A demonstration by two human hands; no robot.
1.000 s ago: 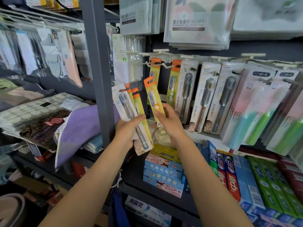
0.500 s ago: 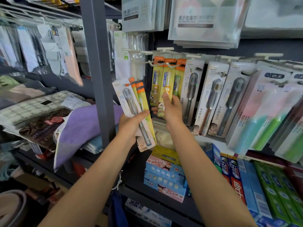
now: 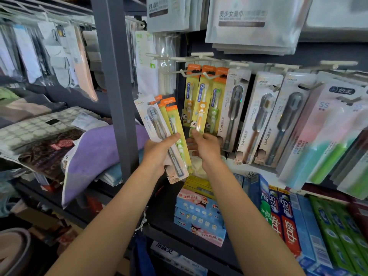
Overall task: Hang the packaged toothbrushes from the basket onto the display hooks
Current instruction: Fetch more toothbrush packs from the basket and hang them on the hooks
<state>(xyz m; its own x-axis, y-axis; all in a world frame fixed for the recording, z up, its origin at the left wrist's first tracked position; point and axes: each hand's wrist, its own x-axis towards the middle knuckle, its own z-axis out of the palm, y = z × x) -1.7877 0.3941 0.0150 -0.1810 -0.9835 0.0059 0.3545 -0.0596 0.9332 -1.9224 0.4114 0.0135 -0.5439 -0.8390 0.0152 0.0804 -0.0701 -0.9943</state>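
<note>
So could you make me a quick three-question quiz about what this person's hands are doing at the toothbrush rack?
1. True or false: the left hand holds several toothbrush packs.
2. The right hand touches the bottom of which hanging pack? A) grey SPRING pack B) yellow pack with orange brush C) pink and green pack
3. Fill in: the yellow pack hangs from a white ____.

Key: 1 true; 2 B; 3 hook.
</note>
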